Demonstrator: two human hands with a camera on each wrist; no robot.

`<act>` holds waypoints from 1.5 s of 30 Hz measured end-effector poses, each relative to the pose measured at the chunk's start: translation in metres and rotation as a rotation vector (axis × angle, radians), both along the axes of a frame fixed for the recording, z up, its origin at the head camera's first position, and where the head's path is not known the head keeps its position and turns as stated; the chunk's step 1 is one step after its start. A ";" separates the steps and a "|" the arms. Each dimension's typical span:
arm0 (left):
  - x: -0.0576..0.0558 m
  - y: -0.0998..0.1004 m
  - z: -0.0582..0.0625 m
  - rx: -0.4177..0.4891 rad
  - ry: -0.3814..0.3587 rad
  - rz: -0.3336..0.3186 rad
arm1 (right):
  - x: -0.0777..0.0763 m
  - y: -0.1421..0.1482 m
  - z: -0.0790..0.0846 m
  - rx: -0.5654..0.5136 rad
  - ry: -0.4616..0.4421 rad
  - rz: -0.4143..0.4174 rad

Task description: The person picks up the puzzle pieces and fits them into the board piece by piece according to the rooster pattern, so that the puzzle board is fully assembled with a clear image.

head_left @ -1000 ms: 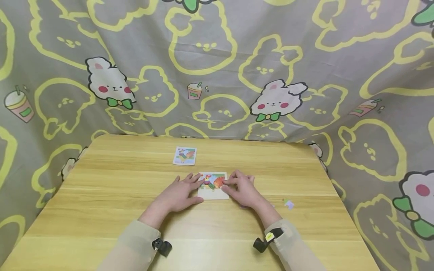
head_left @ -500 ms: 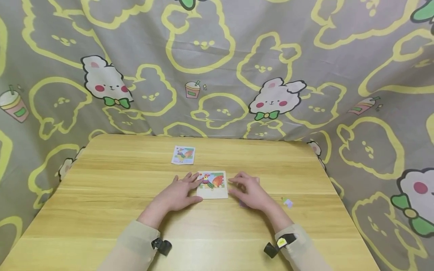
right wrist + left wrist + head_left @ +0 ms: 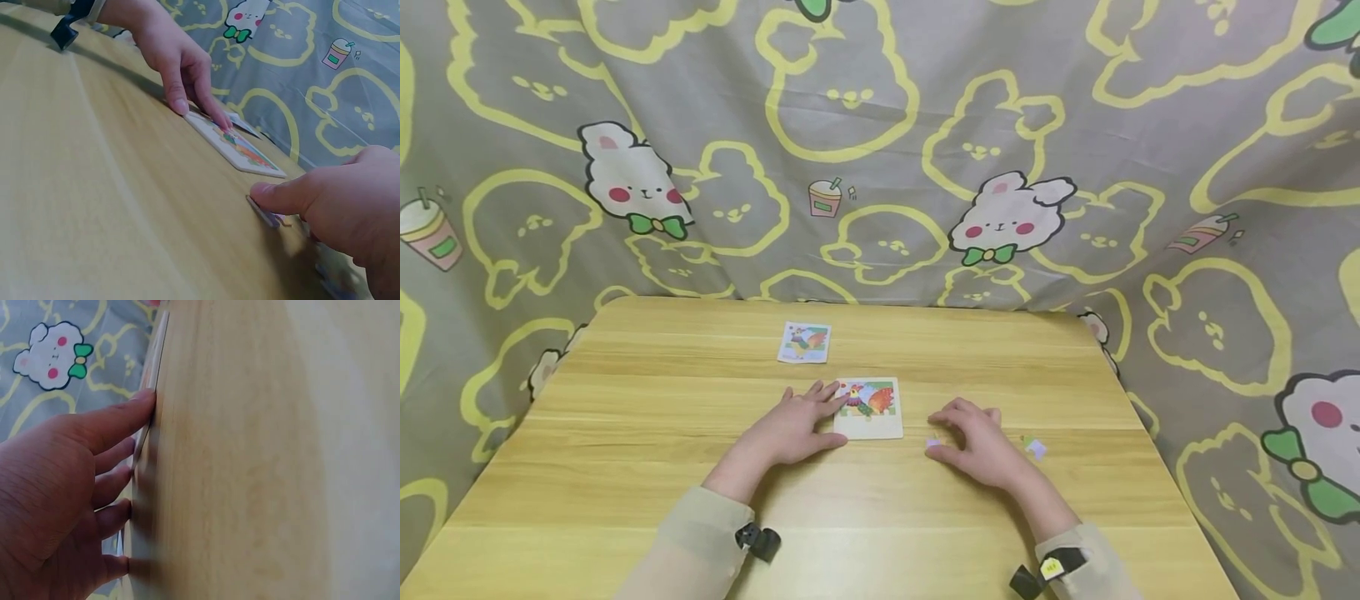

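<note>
- The left hand [image 3: 797, 427] had its fingers spread and relaxed; it gripped nothing, and it rested at the left edge of the board [image 3: 868, 428].
- Its thumb touched the lower left corner, and one finger lay upon the rooster picture.
- The board lay flat at the middle of the surface [image 3: 865, 500]; its lower strip was plain white.
- The right hand [image 3: 979, 446] was half open, with a clear gap between thumb and forefinger, and had nothing in its grip.
- A lilac piece [image 3: 933, 443] lay just at its thumb; whether they touched, I could not tell.
- Another piece [image 3: 1036, 450] lay to the right of this hand.
- The card [image 3: 805, 342], also with a rooster, lay behind the board, near the patterned curtain [image 3: 880, 108].
</note>
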State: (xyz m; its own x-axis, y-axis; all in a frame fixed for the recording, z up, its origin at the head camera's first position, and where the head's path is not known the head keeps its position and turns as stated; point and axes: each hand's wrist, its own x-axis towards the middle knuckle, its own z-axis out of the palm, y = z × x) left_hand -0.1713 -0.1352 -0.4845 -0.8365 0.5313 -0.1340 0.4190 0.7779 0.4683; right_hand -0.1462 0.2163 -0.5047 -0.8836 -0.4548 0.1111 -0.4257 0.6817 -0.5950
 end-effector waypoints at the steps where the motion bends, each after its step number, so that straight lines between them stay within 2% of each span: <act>1: 0.000 0.000 0.000 -0.001 0.000 0.000 | 0.001 0.001 0.000 0.007 0.006 -0.007; 7: -0.002 -0.002 0.001 0.000 0.000 0.002 | 0.008 0.004 0.002 0.002 0.003 -0.028; 16: -0.003 -0.003 0.001 0.010 0.006 0.015 | 0.012 0.002 0.001 -0.014 -0.035 0.006; 23: -0.002 -0.003 0.001 0.003 0.004 0.011 | 0.020 -0.002 -0.001 -0.074 -0.048 0.004; 28: -0.002 -0.002 0.000 0.004 0.000 0.009 | 0.025 -0.002 0.000 -0.076 0.000 0.035; 37: -0.001 -0.001 -0.002 0.003 0.007 0.009 | 0.028 0.000 0.003 0.045 0.114 0.142; 45: 0.000 0.000 -0.003 0.014 -0.001 0.013 | 0.028 0.000 -0.002 0.049 0.229 0.129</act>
